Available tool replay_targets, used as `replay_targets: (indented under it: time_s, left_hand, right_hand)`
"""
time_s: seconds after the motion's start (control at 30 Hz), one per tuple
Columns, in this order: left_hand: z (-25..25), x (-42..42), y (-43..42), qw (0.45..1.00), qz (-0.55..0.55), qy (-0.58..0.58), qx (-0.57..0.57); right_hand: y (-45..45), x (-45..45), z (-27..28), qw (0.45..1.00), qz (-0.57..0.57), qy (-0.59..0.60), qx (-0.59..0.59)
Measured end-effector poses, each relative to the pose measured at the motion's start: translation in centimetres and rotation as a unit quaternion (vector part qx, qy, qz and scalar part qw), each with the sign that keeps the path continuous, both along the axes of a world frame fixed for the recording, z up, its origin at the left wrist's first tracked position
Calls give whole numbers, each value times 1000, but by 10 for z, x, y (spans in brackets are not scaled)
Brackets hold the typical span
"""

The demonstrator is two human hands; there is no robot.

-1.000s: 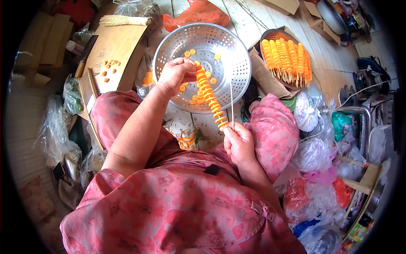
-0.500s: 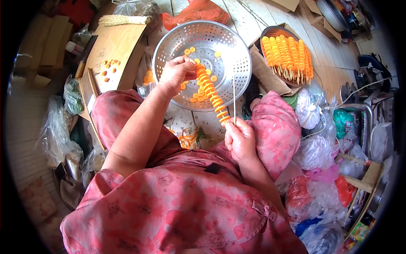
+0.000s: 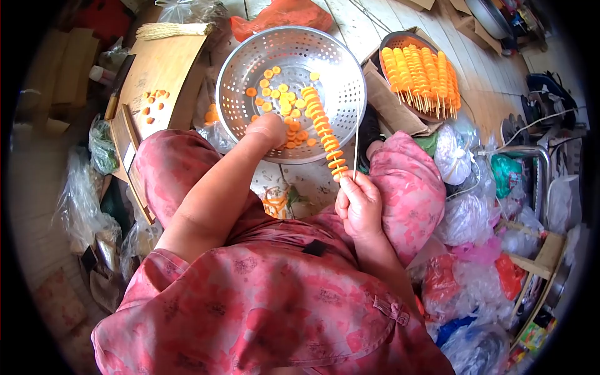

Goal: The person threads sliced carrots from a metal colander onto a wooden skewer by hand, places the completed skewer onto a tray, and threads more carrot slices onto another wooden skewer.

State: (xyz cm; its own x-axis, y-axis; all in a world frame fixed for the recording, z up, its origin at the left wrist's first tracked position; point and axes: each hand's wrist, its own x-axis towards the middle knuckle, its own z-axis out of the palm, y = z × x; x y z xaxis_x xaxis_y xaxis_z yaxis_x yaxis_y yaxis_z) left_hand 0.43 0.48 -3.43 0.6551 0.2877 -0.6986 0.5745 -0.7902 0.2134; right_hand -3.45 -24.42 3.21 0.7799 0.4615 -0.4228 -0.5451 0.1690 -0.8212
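My right hand [image 3: 360,203] is closed around the lower end of a skewer of carrot slices [image 3: 324,130], which slants up and left over the colander. A bare wooden skewer [image 3: 357,134] stands upright in the same hand. My left hand [image 3: 267,129] reaches down into the metal colander [image 3: 228,81], at its near left side. Its fingers are hidden behind the back of the hand, among loose carrot slices [image 3: 284,100] spread over the colander's bottom.
Finished carrot skewers [image 3: 419,72] lie in a metal bowl at the right, beside a cardboard flap [image 3: 390,100]. A wooden board [image 3: 159,65] at the left carries carrot ends and a knife [image 3: 119,87]. Plastic bags [image 3: 465,219] crowd the right side.
My left hand has left the top of the carrot skewer and moved down into the colander. The right hand still holds both skewers, nearly in place. The view has shifted slightly.
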Motion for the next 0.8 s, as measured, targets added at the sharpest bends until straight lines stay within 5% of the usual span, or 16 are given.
replay_targets:
  time_s: [0.33, 0.43, 0.5, 0.57, 0.7, 0.8]
  left_hand:
    - [-14, 6, 1, 999, -37, 11, 12]
    - [-13, 2, 13, 995, 24, -36, -93]
    - [-3, 0, 20, 856, 330, -201, -343]
    - [23, 1, 24, 762, 417, -257, -423]
    - [40, -1, 30, 671, 483, -288, -483]
    - [36, -2, 29, 665, 485, -305, -480]
  right_hand:
    - [3, -1, 1, 999, 29, -8, -22]
    - [2, -1, -1, 999, 42, -11, -28]
    - [2, -2, 0, 998, 51, -11, -38]
    - [3, -3, 1, 997, 59, -11, -45]
    - [6, -4, 4, 996, 69, -14, -55]
    - [6, -5, 5, 996, 71, -17, -54]
